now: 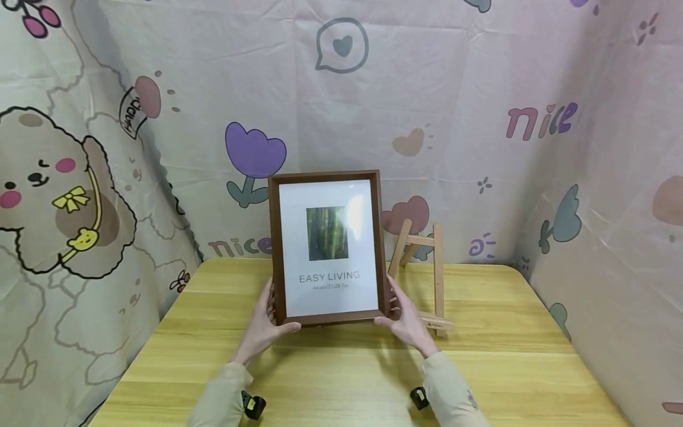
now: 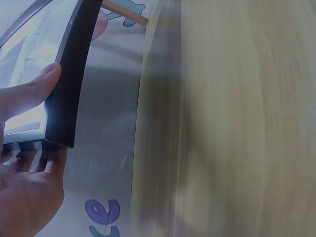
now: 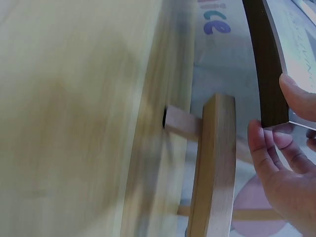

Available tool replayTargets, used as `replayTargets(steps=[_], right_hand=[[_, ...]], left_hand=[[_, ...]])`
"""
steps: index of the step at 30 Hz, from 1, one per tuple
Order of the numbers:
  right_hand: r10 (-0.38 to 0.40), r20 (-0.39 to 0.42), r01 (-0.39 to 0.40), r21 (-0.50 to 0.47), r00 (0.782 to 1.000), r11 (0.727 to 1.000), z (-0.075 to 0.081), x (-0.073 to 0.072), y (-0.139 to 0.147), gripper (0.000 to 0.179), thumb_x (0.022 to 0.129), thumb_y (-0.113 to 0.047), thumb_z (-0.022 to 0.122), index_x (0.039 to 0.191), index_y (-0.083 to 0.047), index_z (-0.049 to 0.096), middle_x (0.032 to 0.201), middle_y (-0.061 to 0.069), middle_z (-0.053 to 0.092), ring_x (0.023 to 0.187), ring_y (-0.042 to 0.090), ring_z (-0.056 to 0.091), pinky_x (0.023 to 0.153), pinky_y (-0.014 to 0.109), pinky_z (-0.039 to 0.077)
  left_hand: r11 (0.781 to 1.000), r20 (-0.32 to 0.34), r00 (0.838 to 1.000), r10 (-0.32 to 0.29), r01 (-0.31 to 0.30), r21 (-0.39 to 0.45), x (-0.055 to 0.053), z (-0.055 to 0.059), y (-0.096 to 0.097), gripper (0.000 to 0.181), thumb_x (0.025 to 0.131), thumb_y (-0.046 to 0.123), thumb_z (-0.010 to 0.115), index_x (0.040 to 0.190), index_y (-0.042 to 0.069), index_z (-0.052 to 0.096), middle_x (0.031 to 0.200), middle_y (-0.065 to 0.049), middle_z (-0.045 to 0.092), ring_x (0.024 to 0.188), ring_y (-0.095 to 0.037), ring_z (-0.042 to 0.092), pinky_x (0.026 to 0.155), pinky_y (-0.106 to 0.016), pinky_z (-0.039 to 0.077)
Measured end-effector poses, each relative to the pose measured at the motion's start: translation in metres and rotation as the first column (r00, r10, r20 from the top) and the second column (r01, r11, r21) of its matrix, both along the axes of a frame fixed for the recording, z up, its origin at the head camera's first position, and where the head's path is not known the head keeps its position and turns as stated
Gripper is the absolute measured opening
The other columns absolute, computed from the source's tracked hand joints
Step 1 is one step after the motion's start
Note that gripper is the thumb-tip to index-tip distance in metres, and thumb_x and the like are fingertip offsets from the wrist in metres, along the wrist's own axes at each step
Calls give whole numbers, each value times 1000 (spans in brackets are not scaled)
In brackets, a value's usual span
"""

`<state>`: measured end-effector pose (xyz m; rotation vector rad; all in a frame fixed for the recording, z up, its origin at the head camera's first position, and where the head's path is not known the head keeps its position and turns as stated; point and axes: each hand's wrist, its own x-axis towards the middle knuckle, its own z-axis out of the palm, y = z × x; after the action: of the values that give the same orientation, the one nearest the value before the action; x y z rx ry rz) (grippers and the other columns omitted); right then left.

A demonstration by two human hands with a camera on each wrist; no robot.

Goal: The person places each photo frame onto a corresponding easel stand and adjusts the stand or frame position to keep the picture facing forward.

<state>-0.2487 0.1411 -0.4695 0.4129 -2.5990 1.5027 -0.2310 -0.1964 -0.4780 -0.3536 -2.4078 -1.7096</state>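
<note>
A brown picture frame [image 1: 327,249] with a white insert, a small green picture and the words "EASY LIVING" is held up by both hands, tilted slightly. My left hand [image 1: 268,323] grips its lower left corner, thumb on the front and fingers at the side and behind. At the lower right corner my right hand [image 1: 402,317] does the same. In the left wrist view the frame [image 2: 69,79] appears raised above the table. Beside the right hand stands a small wooden easel [image 1: 439,279], partly hidden by the frame; its ledge [image 3: 212,168] shows close up in the right wrist view.
The wood-grain table [image 1: 331,379] extends on all sides beneath the hands. Behind it hangs a printed cloth [image 1: 341,118] with flowers, hearts and "nice" lettering. Cloth also closes off the left and right sides. A black device sits on each wrist.
</note>
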Motion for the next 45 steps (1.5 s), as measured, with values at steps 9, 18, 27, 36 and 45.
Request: replayTargets(steps=[9,18,27,36,45], right_hand=[[14,-8,-14,-56,1000,998,2,2,20,102,78,3,81,161,-16,25,114,15,61,99,23,62,86,24,58],[23,-4,-23,-89,1000,996,-2,0,43,102,80,0,79,162,-13,19,120,23,58,102,29,66,91,36,60],[9,-46,-13,-100,999,995,-4,2,69,103,79,-2,81,161,-7,19,115,24,59,96,20,64,88,21,57],[-34,-71,29,-70,997,997,-7,4,90,101,80,-4,81,161,-5,20,128,28,58,102,6,60,91,21,54],[-48,-48,42,-127,998,991,-13,7,108,99,83,-1,78,162,-8,19,126,28,54,94,3,61,87,15,52]], left_hand=[[1000,1,1000,-20,20,2,-8,0,18,126,74,12,89,164,15,0,164,-27,24,141,-51,41,115,-61,38],[999,27,999,-42,41,30,-16,1,39,126,73,10,89,164,15,2,159,-26,33,139,-49,45,116,-59,39],[996,23,997,-79,78,35,-24,4,64,125,73,12,89,164,20,3,161,-25,30,141,-49,42,117,-61,37],[995,-31,995,-100,99,-22,-35,0,83,125,72,16,91,163,12,6,165,-23,25,144,-48,38,116,-62,37],[990,-49,991,-127,123,-72,-43,-3,103,123,73,18,90,163,13,6,167,-19,21,147,-46,35,116,-60,38]])
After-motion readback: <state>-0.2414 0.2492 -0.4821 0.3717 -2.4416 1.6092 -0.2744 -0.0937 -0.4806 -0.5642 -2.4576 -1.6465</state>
